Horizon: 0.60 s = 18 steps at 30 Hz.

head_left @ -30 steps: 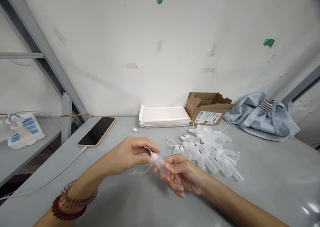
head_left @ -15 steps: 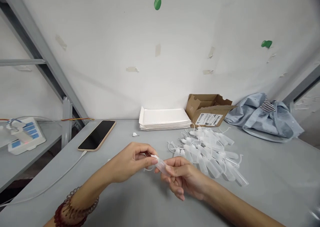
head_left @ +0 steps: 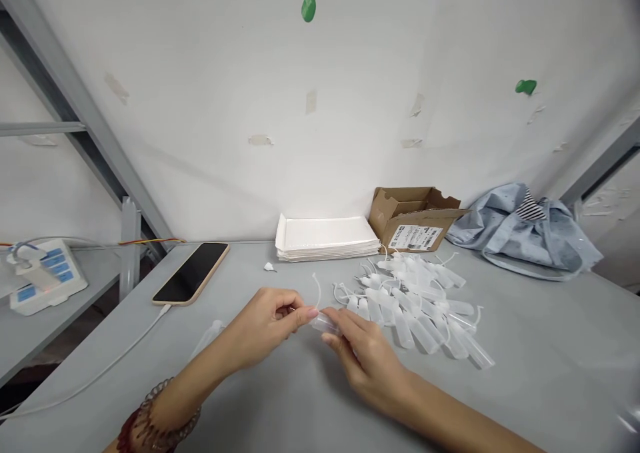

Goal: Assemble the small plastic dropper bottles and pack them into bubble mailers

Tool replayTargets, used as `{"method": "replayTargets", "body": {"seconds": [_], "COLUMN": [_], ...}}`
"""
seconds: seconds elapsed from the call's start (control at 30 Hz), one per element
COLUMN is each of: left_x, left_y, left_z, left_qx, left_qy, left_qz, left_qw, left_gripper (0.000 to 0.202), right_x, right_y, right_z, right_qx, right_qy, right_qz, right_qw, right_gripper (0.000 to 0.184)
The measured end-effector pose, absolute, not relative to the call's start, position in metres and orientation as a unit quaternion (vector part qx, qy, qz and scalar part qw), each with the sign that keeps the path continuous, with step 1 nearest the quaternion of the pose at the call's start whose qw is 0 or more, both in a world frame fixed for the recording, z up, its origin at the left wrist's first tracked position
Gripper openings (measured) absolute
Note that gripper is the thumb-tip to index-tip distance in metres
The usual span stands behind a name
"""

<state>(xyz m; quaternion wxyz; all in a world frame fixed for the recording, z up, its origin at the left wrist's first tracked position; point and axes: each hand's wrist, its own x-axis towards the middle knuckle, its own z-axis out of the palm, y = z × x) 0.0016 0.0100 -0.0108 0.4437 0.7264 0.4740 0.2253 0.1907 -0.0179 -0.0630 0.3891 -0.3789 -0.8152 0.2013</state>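
Between my hands is a small translucent plastic bottle (head_left: pixel 325 324), tilted close above the grey table. My left hand (head_left: pixel 275 323) pinches its cap end between thumb and fingers, and a thin white strap curves up from there. My right hand (head_left: pixel 367 353) grips the bottle's body, back of the hand upward. To the right lies a loose pile of similar bottles (head_left: pixel 423 320), many with white caps and curled straps. Another clear bottle (head_left: pixel 207 336) rests beyond my left forearm, partly hidden by it. A small white tip with a thin needle (head_left: pixel 269 266) lies farther back.
A phone (head_left: pixel 193 273) with a charging cable lies at the left. Against the wall are a stack of white padded envelopes (head_left: pixel 327 238), an open cardboard box (head_left: pixel 417 220) and a light blue cloth (head_left: pixel 525 233). A power strip (head_left: pixel 47 276) sits at far left.
My right hand has turned over, from palm up to back up, still around the bottle. The bottle lies nearer level and its strap now points upward. The bottle behind my left forearm shows more.
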Motion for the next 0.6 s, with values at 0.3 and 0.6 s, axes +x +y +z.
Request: {"method": "replayTargets", "body": {"seconds": [0.3, 0.6], "left_x": [0.002, 0.003], "left_y": [0.01, 0.011], "left_z": [-0.005, -0.015], "left_qx": [0.71, 0.706], "left_qy": [0.43, 0.474], "left_qz": [0.264, 0.251], "left_qw": [0.49, 0.464], "left_gripper": [0.021, 0.042], "right_x": [0.196, 0.193], "right_y": [-0.005, -0.017], "right_z": [-0.052, -0.068], "right_qx": [-0.295, -0.36], "right_qy": [-0.504, -0.813], "right_qz": [0.753, 0.122], "right_qw": [0.304, 0.441], "right_gripper": [0.034, 0.027]}}
